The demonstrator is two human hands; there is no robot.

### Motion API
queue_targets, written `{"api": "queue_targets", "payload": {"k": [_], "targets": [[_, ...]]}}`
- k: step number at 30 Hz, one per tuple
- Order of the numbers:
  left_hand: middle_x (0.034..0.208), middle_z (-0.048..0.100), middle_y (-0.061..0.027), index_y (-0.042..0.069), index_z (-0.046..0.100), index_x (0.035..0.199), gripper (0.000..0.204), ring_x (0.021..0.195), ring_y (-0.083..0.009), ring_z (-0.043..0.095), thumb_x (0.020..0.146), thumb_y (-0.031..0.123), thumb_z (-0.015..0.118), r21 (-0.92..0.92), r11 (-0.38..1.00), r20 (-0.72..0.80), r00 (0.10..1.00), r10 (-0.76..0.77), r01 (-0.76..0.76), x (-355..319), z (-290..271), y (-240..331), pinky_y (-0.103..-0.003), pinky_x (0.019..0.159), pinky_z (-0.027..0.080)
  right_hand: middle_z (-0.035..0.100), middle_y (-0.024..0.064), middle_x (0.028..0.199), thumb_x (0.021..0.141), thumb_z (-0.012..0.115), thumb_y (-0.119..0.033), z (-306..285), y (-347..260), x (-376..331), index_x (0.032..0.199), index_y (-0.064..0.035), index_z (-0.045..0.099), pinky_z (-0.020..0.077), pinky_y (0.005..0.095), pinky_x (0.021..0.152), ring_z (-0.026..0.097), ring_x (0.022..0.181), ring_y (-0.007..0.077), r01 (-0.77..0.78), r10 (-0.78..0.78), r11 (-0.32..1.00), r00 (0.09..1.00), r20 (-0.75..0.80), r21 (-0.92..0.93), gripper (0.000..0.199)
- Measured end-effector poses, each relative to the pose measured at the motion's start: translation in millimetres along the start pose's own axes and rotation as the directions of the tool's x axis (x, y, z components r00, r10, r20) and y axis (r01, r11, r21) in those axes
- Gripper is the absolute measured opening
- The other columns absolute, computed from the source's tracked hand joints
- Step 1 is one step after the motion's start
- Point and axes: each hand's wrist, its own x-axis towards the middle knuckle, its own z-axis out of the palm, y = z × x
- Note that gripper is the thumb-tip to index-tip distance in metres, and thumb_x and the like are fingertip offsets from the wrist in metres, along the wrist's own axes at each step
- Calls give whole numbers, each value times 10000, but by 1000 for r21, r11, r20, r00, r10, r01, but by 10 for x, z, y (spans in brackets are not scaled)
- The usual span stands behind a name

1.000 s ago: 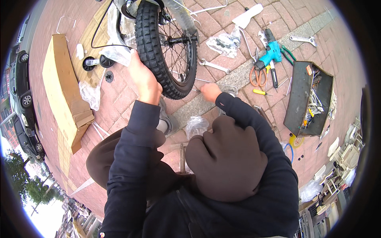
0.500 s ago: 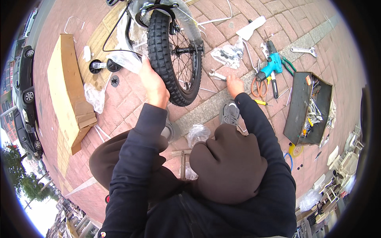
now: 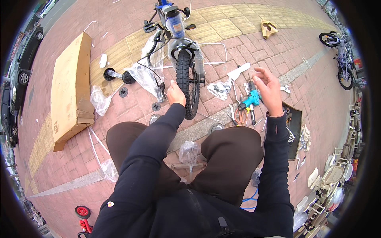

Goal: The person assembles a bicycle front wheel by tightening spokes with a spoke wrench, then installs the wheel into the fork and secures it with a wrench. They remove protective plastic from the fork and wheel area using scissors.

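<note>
The front wheel [image 3: 183,73] of a small bicycle stands upright before me, its knobby black tyre facing me. My left hand [image 3: 175,94] is closed against the tyre's left side, with some fingers hidden. My right hand [image 3: 268,89] is raised over the tools at the right, holding nothing, its fingers bent and apart from the thumb. Below it on the paving lie a teal power drill [image 3: 251,98], orange-handled scissors [image 3: 241,116] and a wrench [image 3: 231,110]. Clear plastic wrap [image 3: 149,81] hangs around a part with a black cable beside the wheel.
At the left lies a long cardboard box [image 3: 71,89]. A dark toolbox [image 3: 294,131] sits right of my right forearm. Training wheels [image 3: 127,77], crumpled plastic bags [image 3: 188,152] and white strips lie about. More bicycles [image 3: 344,65] stand at the far right.
My right hand has lifted off the ground beside the wrench, up and to the right. My left hand stays at the tyre. The view has shifted, showing more of the bicycle and surroundings.
</note>
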Motion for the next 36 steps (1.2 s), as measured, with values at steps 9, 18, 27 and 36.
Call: {"api": "queue_targets", "payload": {"k": [9,18,27,36], "targets": [[962,565,-313,-66,556,1018,531,936,-456,521,946,373,266,-140,989,146,989,-17,38,-721,29,-254,-458,803,401,603,127,1004,807,622,-218,1285,-343,-343,1174,45,492,467,268,729,589,874,166,-197,187,980,955,230,18,471],[940,560,-259,-33,504,1004,430,892,-414,520,951,305,242,-216,976,297,955,23,43,-1306,-223,-605,-437,791,385,575,155,981,617,772,-193,1908,224,-344,1232,65,349,470,308,751,590,829,210,-466,374,861,851,369,202,790],[1132,539,-192,-35,465,1172,525,1066,-292,512,754,226,648,134,986,467,884,24,-97,-457,-784,188,-344,911,388,558,45,723,618,719,-46,2051,136,-273,917,-20,489,454,286,534,547,590,135,-570,373,730,795,477,378,379],[1347,361,-166,82,274,1361,618,1263,-276,334,905,476,412,-610,786,411,888,204,102,782,-585,1234,-440,1015,260,515,45,725,578,657,18,2130,123,-321,947,-30,466,422,296,525,503,582,152,-623,466,624,781,416,472,419]]}}
